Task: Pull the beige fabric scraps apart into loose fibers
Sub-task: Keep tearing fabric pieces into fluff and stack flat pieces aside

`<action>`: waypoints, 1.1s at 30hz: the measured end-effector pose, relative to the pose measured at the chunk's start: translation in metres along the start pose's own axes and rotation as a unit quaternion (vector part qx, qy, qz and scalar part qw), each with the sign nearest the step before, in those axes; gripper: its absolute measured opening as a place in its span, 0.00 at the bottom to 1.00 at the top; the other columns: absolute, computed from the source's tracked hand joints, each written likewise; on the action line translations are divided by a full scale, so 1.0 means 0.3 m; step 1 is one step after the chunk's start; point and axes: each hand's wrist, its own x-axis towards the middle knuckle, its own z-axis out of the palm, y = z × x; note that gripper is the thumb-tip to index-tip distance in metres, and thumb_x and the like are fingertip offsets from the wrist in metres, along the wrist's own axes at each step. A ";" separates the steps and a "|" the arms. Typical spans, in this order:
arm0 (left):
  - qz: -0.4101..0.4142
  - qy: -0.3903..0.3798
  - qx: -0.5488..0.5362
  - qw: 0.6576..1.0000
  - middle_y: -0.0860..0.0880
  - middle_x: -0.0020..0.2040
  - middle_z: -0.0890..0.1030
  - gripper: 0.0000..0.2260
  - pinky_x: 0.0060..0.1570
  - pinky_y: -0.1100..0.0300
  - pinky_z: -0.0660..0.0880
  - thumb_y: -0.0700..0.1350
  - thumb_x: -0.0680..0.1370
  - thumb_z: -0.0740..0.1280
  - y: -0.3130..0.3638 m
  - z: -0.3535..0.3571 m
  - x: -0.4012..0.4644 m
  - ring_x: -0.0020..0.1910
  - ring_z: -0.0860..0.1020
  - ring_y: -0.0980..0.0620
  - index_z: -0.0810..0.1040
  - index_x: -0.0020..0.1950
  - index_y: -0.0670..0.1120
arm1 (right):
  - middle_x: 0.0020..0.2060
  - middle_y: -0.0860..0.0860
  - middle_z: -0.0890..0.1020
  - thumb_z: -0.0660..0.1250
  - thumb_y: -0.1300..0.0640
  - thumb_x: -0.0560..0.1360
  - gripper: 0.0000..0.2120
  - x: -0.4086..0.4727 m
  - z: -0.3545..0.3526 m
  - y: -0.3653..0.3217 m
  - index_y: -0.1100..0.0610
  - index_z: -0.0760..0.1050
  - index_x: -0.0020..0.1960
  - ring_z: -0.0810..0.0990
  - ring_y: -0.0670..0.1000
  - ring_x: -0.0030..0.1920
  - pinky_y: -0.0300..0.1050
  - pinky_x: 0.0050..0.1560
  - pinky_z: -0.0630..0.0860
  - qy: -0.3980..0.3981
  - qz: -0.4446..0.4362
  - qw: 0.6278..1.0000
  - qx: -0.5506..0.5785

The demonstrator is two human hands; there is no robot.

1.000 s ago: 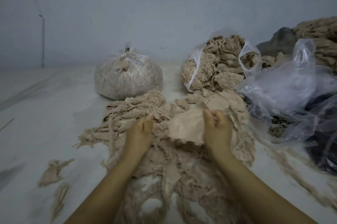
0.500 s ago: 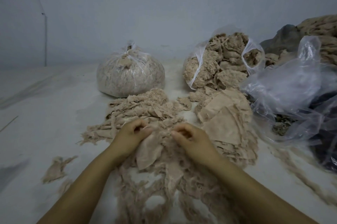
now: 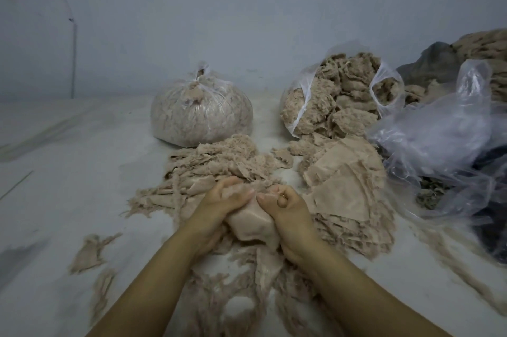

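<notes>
1. A soft, smooth beige fabric scrap (image 3: 251, 220) is bunched between the two hands, low in the middle of the view and just above the shredded heap on the pale floor (image 3: 68, 172).
2. The left hand (image 3: 219, 203) curls its fingers round the scrap's left edge; the right hand (image 3: 285, 206) pinches the right edge, fingers folded tight. The hands almost touch.
3. Judged step: one scrap is gripped for tearing, not yet split. The next move calls for drawing the hands apart, then picking at the torn edge to loosen threads.
4. Around it: one heap of frayed beige strips and fibres (image 3: 219, 163) beyond the hands, and one stack of flat, whole beige fabric pieces (image 3: 343, 185) just to the right.
5. Further off, three plastic bags: one tied clear bag of fluffy fibre (image 3: 200, 114), one open clear bag of shredded clumps (image 3: 337, 98), and one crumpled clear bag (image 3: 439, 131), contents unclear.
6. Two stray beige shreds (image 3: 90, 253) lie apart at left.
</notes>
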 end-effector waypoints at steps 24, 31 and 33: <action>0.114 -0.010 0.132 0.985 0.51 0.31 0.77 0.12 0.31 0.64 0.70 0.47 0.78 0.65 -0.005 0.136 0.006 0.31 0.73 0.55 0.76 0.35 0.46 | 0.33 0.45 0.80 0.60 0.45 0.79 0.16 0.030 -0.071 -0.094 0.54 0.75 0.39 0.77 0.43 0.35 0.38 0.38 0.74 -0.007 -0.186 0.970 -0.156; 0.142 0.004 0.261 0.955 0.57 0.25 0.68 0.18 0.27 0.66 0.62 0.46 0.79 0.63 -0.019 0.113 0.019 0.26 0.65 0.60 0.72 0.28 0.50 | 0.28 0.47 0.78 0.65 0.58 0.78 0.17 -0.006 -0.111 -0.016 0.48 0.76 0.31 0.74 0.46 0.29 0.37 0.29 0.69 0.001 -0.112 0.990 -0.090; 0.121 0.018 0.276 0.953 0.51 0.27 0.68 0.18 0.31 0.61 0.63 0.48 0.80 0.63 -0.016 0.098 0.016 0.29 0.66 0.54 0.76 0.29 0.49 | 0.29 0.50 0.76 0.64 0.58 0.79 0.17 -0.011 -0.114 -0.019 0.47 0.76 0.31 0.72 0.50 0.30 0.41 0.29 0.67 0.011 -0.136 0.986 -0.092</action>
